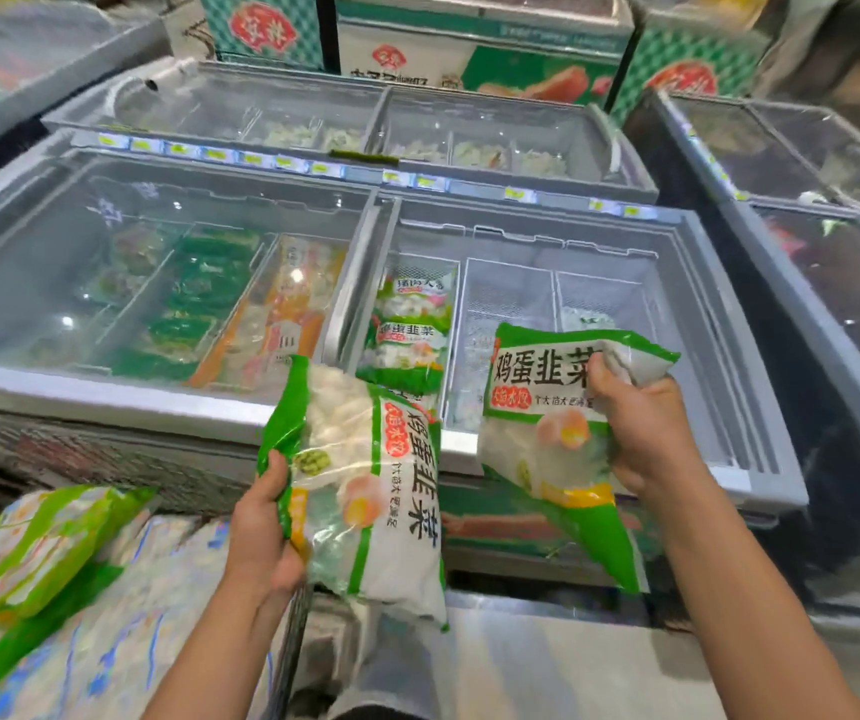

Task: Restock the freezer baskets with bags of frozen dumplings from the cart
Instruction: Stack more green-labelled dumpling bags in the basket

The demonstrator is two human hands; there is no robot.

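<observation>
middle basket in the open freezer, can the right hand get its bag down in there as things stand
Probably yes. The right hand grips a dumpling bag just in front of the middle basket; the lid on that side looks slid open, the basket looks nearly empty, and nothing lies between.

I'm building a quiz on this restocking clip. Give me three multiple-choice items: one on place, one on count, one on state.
1. Where is the stocked basket? A left of the empty baskets B right of them C behind them
2. How many bags are held? A one B two C three
3. Lid over the baskets? A closed B open C missing

A: green bags fill it, with the empty baskets to its right.
B: left hand grips the left bag, right hand the right bag.
B: no glass covers them.
</observation>
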